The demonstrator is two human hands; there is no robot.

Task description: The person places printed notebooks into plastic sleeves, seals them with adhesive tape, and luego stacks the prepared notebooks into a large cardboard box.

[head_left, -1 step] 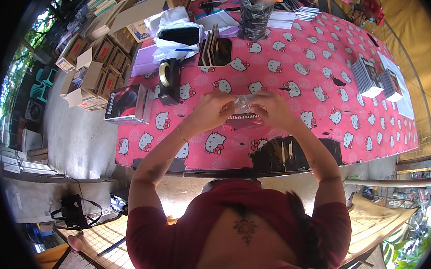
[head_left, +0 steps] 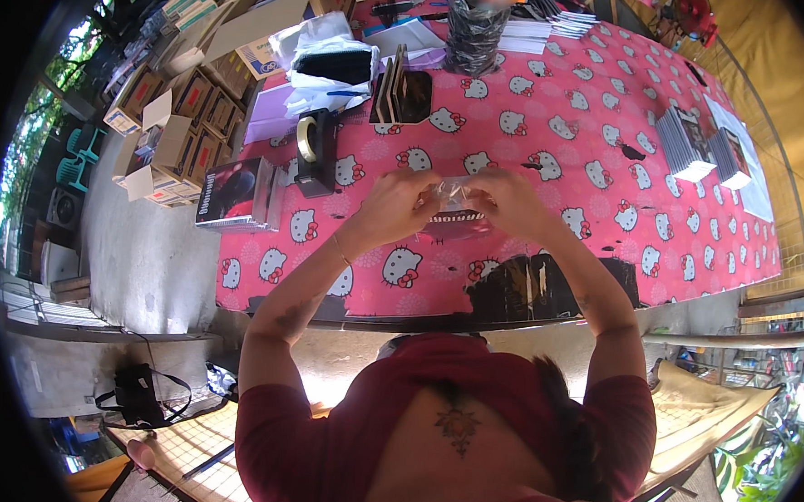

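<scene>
Near the front edge of the table, my left hand (head_left: 406, 203) and my right hand (head_left: 501, 204) pinch a crinkled clear plastic wrapper (head_left: 453, 192) from either side. Below the fingers shows a dark red, book-like item (head_left: 460, 227) with white lettering, inside the plastic. My fingers cover much of its upper part. To the left of my left hand stands a black tape dispenser (head_left: 317, 155) with a roll of tape. Beside it is a stack of plastic-wrapped books (head_left: 237, 198) with dark red covers.
Small stacks of books (head_left: 685, 148) sit on the table's right side. Farther back are black-and-tan boards (head_left: 403, 96), a dark plastic-lined bin (head_left: 475, 43) and crumpled white wrapping (head_left: 323, 51). Cardboard boxes (head_left: 178, 135) stand on the floor at left. A red fan (head_left: 694, 10) is at far right.
</scene>
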